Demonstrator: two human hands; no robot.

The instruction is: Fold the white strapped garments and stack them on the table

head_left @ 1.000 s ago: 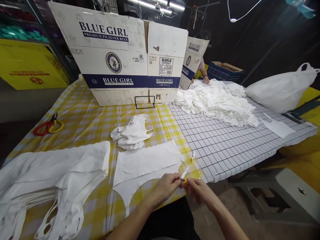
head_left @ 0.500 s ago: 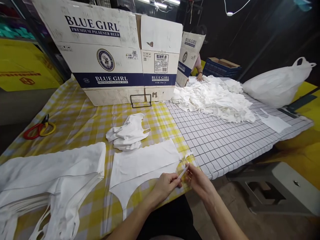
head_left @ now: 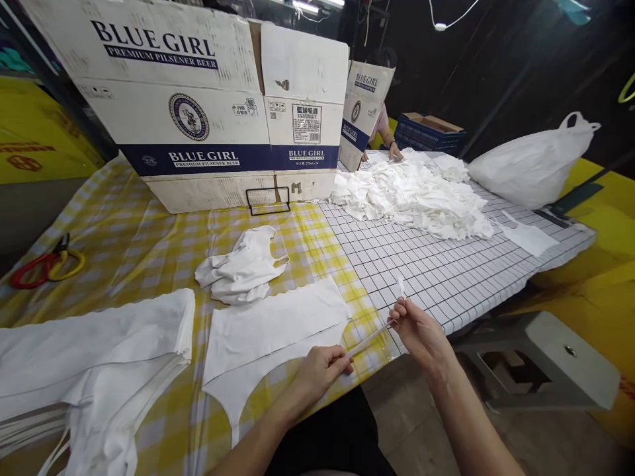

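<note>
Flat white garment (head_left: 275, 330), one, laid out on the yellow-and-white checked cloth (head_left: 159, 248) of the tabletop; it serves as reference for all places below. White strap (head_left: 370, 339), one, narrow, drawn out in a line at the garment's right; where its near end joins is hidden by the fingers. Left hand (head_left: 322, 371), closed, thumb and fingers pinching the near end of the strap, just beside the garment's near right edge. Right hand (head_left: 421, 336), farther right of the garment, fingertips closed on the strap, with a short white end poking up above them. Crumpled white garment (head_left: 243, 264), one, just beyond the flat garment. Stack of white garments (head_left: 109, 350), layered, near its left side. Scissors (head_left: 58, 252), one pair, one handle red and one yellow, well to its left and beyond the stack. Black wire stand (head_left: 269, 213), one, beyond the crumpled piece, before a large printed carton (head_left: 198, 165). Heap of white fabric (head_left: 411, 195), beyond and to the garment's right, on a grid-patterned cloth (head_left: 377, 244). Co-worker's hand (head_left: 395, 152), at the heap's far edge. White plastic bag (head_left: 530, 162), one, far right of the garment. Grey stool (head_left: 590, 357), one, lower and well to its right.
</note>
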